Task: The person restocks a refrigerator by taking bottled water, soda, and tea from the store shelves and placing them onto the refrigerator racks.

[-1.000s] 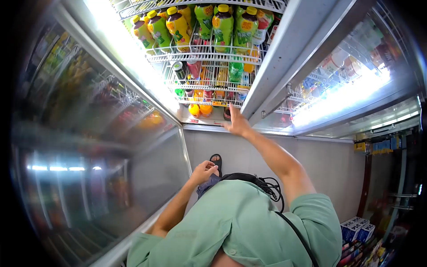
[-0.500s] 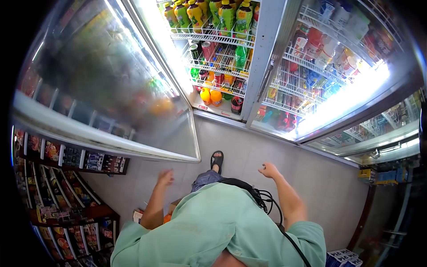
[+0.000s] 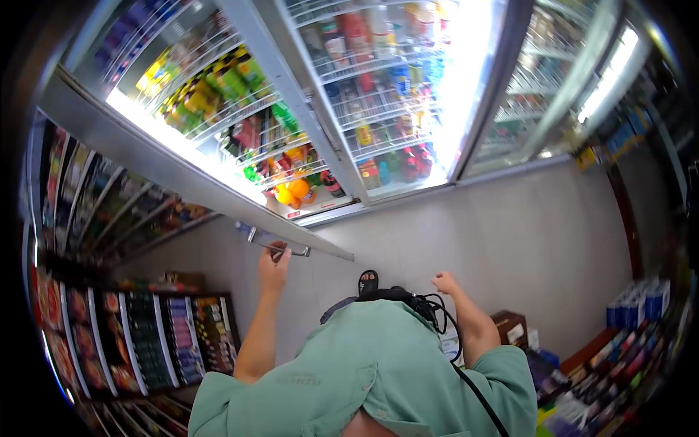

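Note:
My left hand (image 3: 274,264) has its fingers curled around the metal handle (image 3: 301,251) on the outer side of a glass fridge door (image 3: 175,164). The door stands ajar and is seen nearly edge-on. Inside the lit fridge, wire shelves (image 3: 255,109) hold green and yellow drink bottles (image 3: 231,81). Orange bottles (image 3: 297,189) and a dark bottle (image 3: 331,183) stand at the bottom. My right hand (image 3: 444,282) hangs over the floor beside my body, fingers loosely closed, with nothing visible in it.
Neighbouring fridge doors (image 3: 397,87) are closed on the right. Snack shelves (image 3: 145,342) line the left side. A brown box (image 3: 510,328) and stacked blue-and-white packs (image 3: 641,302) sit on the right. A black cable (image 3: 473,393) runs down over my shirt.
The fridge door has swung from wide open towards the cabinet. My left hand now holds its handle, after being free in the air. My view has turned, and my right hand stays beside me.

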A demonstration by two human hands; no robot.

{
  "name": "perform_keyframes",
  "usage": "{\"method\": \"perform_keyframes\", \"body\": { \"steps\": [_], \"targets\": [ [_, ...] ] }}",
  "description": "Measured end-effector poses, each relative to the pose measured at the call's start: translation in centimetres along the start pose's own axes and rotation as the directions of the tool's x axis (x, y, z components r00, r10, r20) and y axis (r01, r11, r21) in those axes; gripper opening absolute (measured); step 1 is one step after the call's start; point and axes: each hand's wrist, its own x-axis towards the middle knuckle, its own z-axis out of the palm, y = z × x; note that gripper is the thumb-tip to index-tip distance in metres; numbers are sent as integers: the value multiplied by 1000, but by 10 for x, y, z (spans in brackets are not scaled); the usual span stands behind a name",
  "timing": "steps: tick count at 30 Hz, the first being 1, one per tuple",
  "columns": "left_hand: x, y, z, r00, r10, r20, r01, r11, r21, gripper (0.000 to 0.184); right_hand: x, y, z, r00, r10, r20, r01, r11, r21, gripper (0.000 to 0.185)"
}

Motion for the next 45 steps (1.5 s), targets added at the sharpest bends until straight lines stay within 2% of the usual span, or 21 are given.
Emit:
{"method": "perform_keyframes", "body": {
  "steps": [2, 4, 5, 7, 8, 10, 16, 18, 22, 24, 27, 28, 29, 30, 32, 35, 36, 38, 42, 44, 45],
  "targets": [
    [29, 13, 22, 994, 15, 105, -23, 997, 73, 24, -9, 18, 7, 997, -29, -72, 34, 996, 78, 55],
    [65, 5, 44, 972, 188, 140, -201, 976, 83, 27, -14, 40, 19, 980, -41, -192, 64, 992, 113, 54],
    [83, 4, 55, 950, 266, 164, -281, 957, 74, 28, -38, 34, 14, 984, 58, -166, -23, 978, 205, 53],
    [114, 17, 77, 974, 45, 223, -39, 999, -30, 30, -50, 59, 29, 971, 135, -196, -74, 955, 288, 51],
    [134, 8, 89, 973, 140, 184, -138, 990, -23, 32, -56, 73, 36, 957, 191, -219, -109, 934, 340, 49],
    [172, 10, 104, 973, 87, 214, -119, 983, 139, 39, -85, 85, 45, 933, 239, -269, -122, 914, 387, 42],
    [231, 46, 145, 983, -34, 179, 27, 999, 43, 41, -136, 128, 75, 921, 335, -201, -186, 828, 529, 30],
    [243, 53, 147, 971, -121, 204, 99, 989, 112, 41, -124, 166, 96, 921, 382, -76, -217, 667, 712, 27],
    [265, 12, 150, 983, 61, 176, -91, 982, 167, 46, -122, 187, 107, 914, 379, -147, -197, 729, 655, 26],
    [225, 26, 146, 986, 141, 88, -164, 915, 370, 50, -115, 193, 100, 916, 358, -182, -187, 782, 595, 25],
    [171, -67, 131, 885, 335, 323, -457, 752, 474, 40, -115, 180, 70, 939, 308, -151, -188, 830, 525, 27],
    [138, -83, 117, 861, 86, 502, -341, 830, 441, 36, -107, 178, 58, 950, 290, -116, -194, 840, 507, 27],
    [93, -100, 101, 845, 39, 533, -282, 879, 383, 31, -102, 171, 43, 959, 269, -84, -196, 852, 485, 28],
    [51, -118, 90, 797, -182, 576, -86, 910, 406, 30, -92, 164, 28, 968, 246, -52, -196, 867, 457, 28],
    [-31, -153, 67, 570, -594, 568, 274, 789, 550, 28, -65, 148, 0, 979, 201, 7, -188, 901, 392, 29],
    [-147, -186, 13, 509, -780, 363, 489, 610, 624, 36, -23, 100, -27, 982, 158, 107, -181, 947, 266, 31],
    [-172, -200, -4, 344, -891, 296, 612, 452, 649, 43, -13, 74, -36, 982, 149, 118, -164, 978, 131, 36],
    [-235, -214, -32, 302, -943, 138, 857, 332, 394, 40, -1, 14, -38, 974, 167, 153, -160, 985, -58, 33],
    [-309, -246, -61, 358, -933, -37, 927, 350, 132, 37, 4, -104, -15, 958, 87, 274, 11, 942, -336, 30],
    [-324, -254, -67, 496, -863, 95, 628, 431, 648, 31, 22, -142, 14, 939, 27, 343, 120, 909, -399, 31],
    [-336, -254, -65, 495, -866, 76, 652, 428, 626, 31, 31, -157, 32, 925, 2, 379, 143, 924, -354, 33]
  ]
}}
